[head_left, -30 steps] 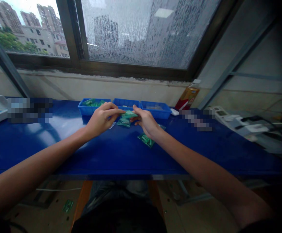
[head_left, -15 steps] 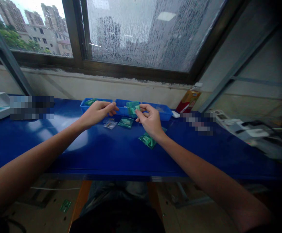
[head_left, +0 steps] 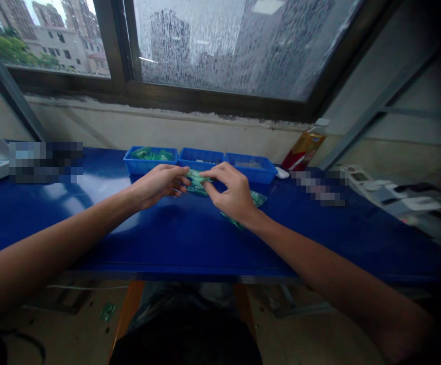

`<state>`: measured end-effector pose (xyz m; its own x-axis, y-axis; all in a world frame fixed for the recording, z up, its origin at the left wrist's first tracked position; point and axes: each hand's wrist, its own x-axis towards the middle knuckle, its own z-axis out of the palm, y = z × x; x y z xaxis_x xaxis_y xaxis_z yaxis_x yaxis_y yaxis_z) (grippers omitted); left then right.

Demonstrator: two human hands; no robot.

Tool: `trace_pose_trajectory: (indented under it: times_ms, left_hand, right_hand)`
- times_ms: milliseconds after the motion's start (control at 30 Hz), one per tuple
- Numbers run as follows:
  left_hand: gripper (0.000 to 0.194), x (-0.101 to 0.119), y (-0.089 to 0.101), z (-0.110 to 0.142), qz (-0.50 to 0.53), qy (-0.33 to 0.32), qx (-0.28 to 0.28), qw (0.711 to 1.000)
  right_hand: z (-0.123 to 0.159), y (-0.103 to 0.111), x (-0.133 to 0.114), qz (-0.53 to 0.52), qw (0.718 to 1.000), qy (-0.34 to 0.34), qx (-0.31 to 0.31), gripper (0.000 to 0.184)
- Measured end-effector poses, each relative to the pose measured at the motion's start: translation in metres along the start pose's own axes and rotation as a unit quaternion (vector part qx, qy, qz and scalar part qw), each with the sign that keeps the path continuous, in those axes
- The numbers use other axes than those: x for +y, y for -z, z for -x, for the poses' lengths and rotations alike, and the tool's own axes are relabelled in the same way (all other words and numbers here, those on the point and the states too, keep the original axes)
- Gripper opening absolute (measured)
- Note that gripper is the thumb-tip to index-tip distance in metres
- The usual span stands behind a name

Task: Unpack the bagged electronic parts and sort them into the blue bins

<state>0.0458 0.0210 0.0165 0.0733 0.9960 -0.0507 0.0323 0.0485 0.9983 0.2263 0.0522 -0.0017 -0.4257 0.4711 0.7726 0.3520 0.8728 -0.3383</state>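
Note:
A small green plastic bag [head_left: 195, 176] is stretched between my two hands over the blue table, in front of the bins. My right hand [head_left: 232, 195] pinches its right side between thumb and fingers. At the left edge, the fingertips of my left hand [head_left: 159, 186] close on the bag, with the lower fingers loosely curled. More green bags [head_left: 258, 198] lie on the table behind and under my right hand, partly covered by it. What the held bag contains is too blurred to tell.
Three blue bins stand in a row: the left bin [head_left: 144, 166] holds green bags, the middle bin [head_left: 205, 152] small parts, the right bin [head_left: 256, 176] clear packets. A drink bottle [head_left: 304, 147] and a power strip [head_left: 357, 177] are to the right. A green packet [head_left: 108, 312] lies on the floor.
My left hand has moved right and now meets the green bag. My right hand has brought the bag lower and left, turning it flatter. The view has shifted slightly.

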Motion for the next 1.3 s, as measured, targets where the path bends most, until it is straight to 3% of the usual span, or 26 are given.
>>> trace_pose_trajectory:
  times_ms: [100,167,233,300,400,467,533,600,633,700,767,833,867,933,1033,1133,1300]
  left_hand:
    - [0.013,-0.002,-0.001,-0.001,-0.027,-0.085,0.039,0.995]
    - [0.015,-0.004,0.0,-0.001,-0.105,-0.177,0.089,0.975]
    - [0.017,-0.007,0.0,0.0,-0.22,-0.273,0.133,0.927]
    - [0.017,-0.008,0.001,0.002,-0.329,-0.354,0.144,0.864]
    - [0.017,-0.009,0.0,0.005,-0.422,-0.437,0.117,0.786]
    - [0.02,-0.01,0.0,0.004,-0.449,-0.474,0.092,0.752]
    - [0.022,-0.011,0.0,0.003,-0.46,-0.491,0.072,0.736]
    - [0.022,-0.012,0.0,0.001,-0.458,-0.481,0.059,0.745]
    - [0.022,-0.013,0.0,0.001,-0.449,-0.466,0.056,0.76]
    - [0.022,-0.013,-0.002,0.0,-0.4,-0.406,0.053,0.82]
    - [0.017,-0.013,-0.005,0.0,-0.295,-0.307,0.058,0.903]
    - [0.02,-0.012,-0.007,-0.001,-0.151,-0.194,0.06,0.967]
    - [0.025,-0.011,-0.007,-0.001,-0.079,-0.144,0.056,0.985]
    - [0.031,-0.01,-0.007,-0.003,0.037,-0.068,0.036,0.996]
    - [0.02,-0.009,-0.005,-0.005,0.105,-0.025,0.012,0.994]
    - [0.005,-0.008,-0.005,-0.006,0.102,-0.037,0.023,0.994]
    - [0.008,-0.012,-0.005,-0.007,0.011,-0.133,0.069,0.989]
  right_hand:
    - [0.0,-0.001,-0.001,0.009,1.0,-0.007,-0.026,0.017]
    - [-0.001,-0.001,-0.001,0.01,0.998,-0.023,-0.053,0.017]
    - [-0.002,-0.001,-0.002,-0.01,0.995,-0.063,-0.074,0.014]
    - [-0.004,-0.002,-0.001,-0.084,0.983,-0.135,-0.088,0.029]
    - [-0.007,-0.002,0.002,-0.249,0.93,-0.26,-0.081,0.052]
    - [-0.009,-0.002,0.004,-0.323,0.889,-0.32,-0.059,0.05]
    - [-0.009,-0.003,0.007,-0.352,0.866,-0.352,-0.043,0.037]
    - [-0.008,-0.003,0.01,-0.338,0.873,-0.35,-0.033,0.027]
    - [-0.007,-0.003,0.011,-0.312,0.891,-0.329,-0.028,0.024]
    - [-0.006,-0.003,0.013,-0.219,0.945,-0.241,-0.016,0.021]
    - [-0.005,-0.002,0.014,-0.11,0.987,-0.12,-0.006,0.017]
    - [-0.004,-0.001,0.014,-0.037,0.999,-0.026,0.002,0.017]
    - [-0.003,-0.001,0.015,-0.018,1.0,0.003,0.005,0.019]
    - [-0.002,-0.002,0.015,-0.003,0.999,0.037,0.008,0.022]
    - [-0.002,-0.003,0.016,0.0,0.998,0.064,-0.003,0.022]
    - [-0.001,-0.004,0.015,0.0,0.998,0.062,-0.02,0.02]
    - [-0.002,-0.002,0.014,-0.016,0.999,0.012,-0.047,0.017]
